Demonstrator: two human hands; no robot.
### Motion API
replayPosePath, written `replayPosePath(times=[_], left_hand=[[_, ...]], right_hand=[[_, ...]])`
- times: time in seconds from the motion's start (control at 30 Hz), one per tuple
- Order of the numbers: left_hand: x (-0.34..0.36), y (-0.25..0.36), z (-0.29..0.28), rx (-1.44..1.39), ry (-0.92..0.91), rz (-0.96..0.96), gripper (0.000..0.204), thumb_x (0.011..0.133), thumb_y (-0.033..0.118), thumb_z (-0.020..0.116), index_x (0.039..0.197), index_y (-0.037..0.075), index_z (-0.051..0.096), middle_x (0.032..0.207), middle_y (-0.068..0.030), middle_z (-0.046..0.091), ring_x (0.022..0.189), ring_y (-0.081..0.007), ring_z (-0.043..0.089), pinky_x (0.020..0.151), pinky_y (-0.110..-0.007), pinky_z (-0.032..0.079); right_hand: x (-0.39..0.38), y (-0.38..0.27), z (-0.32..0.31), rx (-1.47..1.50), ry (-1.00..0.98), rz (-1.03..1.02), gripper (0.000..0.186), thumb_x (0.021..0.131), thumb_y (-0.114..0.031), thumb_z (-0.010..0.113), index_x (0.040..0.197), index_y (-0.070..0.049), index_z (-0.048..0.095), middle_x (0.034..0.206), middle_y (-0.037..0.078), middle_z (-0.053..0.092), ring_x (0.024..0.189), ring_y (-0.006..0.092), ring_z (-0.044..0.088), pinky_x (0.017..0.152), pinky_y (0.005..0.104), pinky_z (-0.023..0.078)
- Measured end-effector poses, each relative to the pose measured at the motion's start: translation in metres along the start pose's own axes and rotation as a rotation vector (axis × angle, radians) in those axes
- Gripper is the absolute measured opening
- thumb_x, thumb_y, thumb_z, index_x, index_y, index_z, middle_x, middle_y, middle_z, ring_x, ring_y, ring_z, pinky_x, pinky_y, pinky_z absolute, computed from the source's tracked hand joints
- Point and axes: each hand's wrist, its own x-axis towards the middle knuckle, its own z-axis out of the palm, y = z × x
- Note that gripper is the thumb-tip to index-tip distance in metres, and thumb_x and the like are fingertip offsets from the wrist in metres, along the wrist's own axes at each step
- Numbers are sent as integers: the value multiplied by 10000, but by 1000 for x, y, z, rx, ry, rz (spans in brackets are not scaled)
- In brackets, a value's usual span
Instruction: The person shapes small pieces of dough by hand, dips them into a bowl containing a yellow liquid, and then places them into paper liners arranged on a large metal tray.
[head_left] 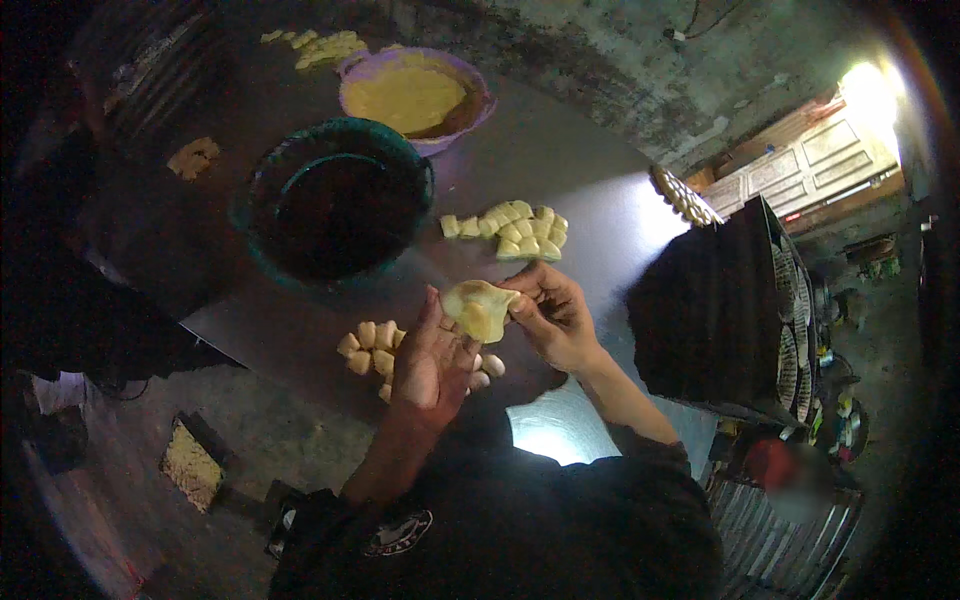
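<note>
A thin, flattened piece of pale yellow dough (482, 308) is held up between my hands above the table. It has a lump of deeper yellow on its face. My left hand (432, 365) supports it from the left, palm turned up, the dough lying against the fingers. On the right, my right hand (556, 318) pinches its edge between thumb and fingertips. Just beyond lies a cluster of pale yellow dough pieces (515, 228) in rows. Rounded, paler dough balls (374, 346) sit nearer, partly hidden behind my left hand and wrist.
A dark green tub (420, 185) stands at the left of the dark table (530, 130). Behind it is a purple basin (487, 112) with a yellow mass inside. More yellow pieces (325, 48) lie at the far left. A black rack (700, 310) holding trays rises on the right.
</note>
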Motion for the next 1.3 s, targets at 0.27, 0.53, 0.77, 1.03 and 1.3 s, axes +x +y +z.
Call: replayPosePath(times=[0.27, 0.53, 0.77, 1.03, 1.3], left_hand=[[-22, -87, 69, 492, 81, 402, 450, 988, 72, 564, 1424, -4, 480, 1358, -66, 555, 1259, -151, 508, 1039, -311, 421], [-57, -165, 102, 695, 211, 647, 311, 994, 50, 552, 1291, -26, 602, 1315, -127, 609, 1214, -226, 573, 1020, -355, 469], [-94, -204, 91, 723, 272, 518, 186, 971, 52, 618, 1096, -47, 714, 1046, -124, 733, 948, -140, 678, 856, -283, 540], [-123, -230, 108, 957, 229, 619, 185, 902, 78, 719, 1058, -16, 745, 1068, -123, 743, 910, -134, 693, 845, -273, 545], [-126, -205, 74, 858, 136, 455, 254, 949, 143, 675, 1115, -48, 702, 1066, -100, 725, 976, -157, 677, 897, -311, 541]], right_hand=[[-91, -57, -12, -812, 66, -331, 514, 760, -25, 769, 1262, -40, 658, 1368, 192, 554, 1152, 309, 631, 915, 374, 541], [-171, -78, -19, -670, 14, -551, 336, 723, -45, 802, 1050, -8, 734, 1229, 162, 661, 1029, 289, 675, 843, 357, 569], [-229, -94, -16, -854, -141, -689, 260, 766, -77, 768, 1015, -15, 726, 1184, 109, 660, 857, 255, 650, 749, 341, 540], [-249, -103, -14, -539, -52, -511, 105, 797, -44, 776, 881, -54, 716, 922, 83, 663, 754, 229, 598, 709, 332, 504], [-241, -103, 6, -420, -132, -305, 410, 746, -120, 829, 1133, -95, 695, 968, 54, 669, 851, 207, 577, 724, 338, 484]])
